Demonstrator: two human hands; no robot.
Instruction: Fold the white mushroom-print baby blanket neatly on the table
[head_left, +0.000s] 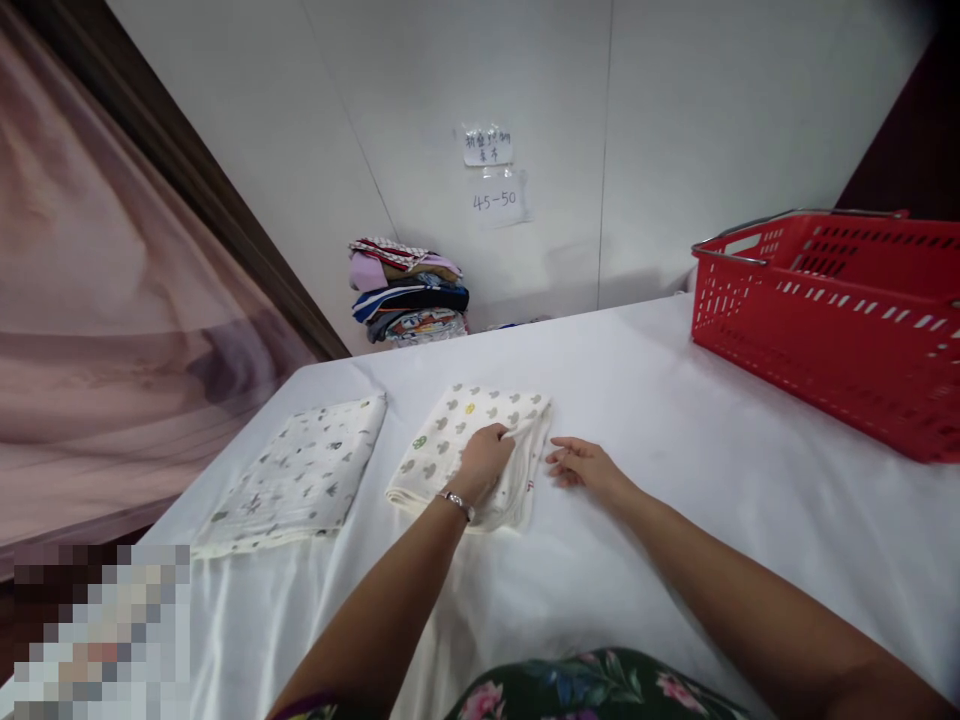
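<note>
Head view. A folded cream cloth with grey printed shapes (450,440) is laid flat on the white-covered table (675,420). The left hand (484,462) is rested on its right half, fingers (504,434) curled shut, with a fold of the right edge pinched. The right hand (586,466) is laid just beside that edge, loosely spread and holding nothing. A second folded white cloth with grey print (300,478) is noted to the left, apart. A red plastic basket (825,320) is set far right, and a stack of folded coloured garments (409,290) by the wall.
</note>
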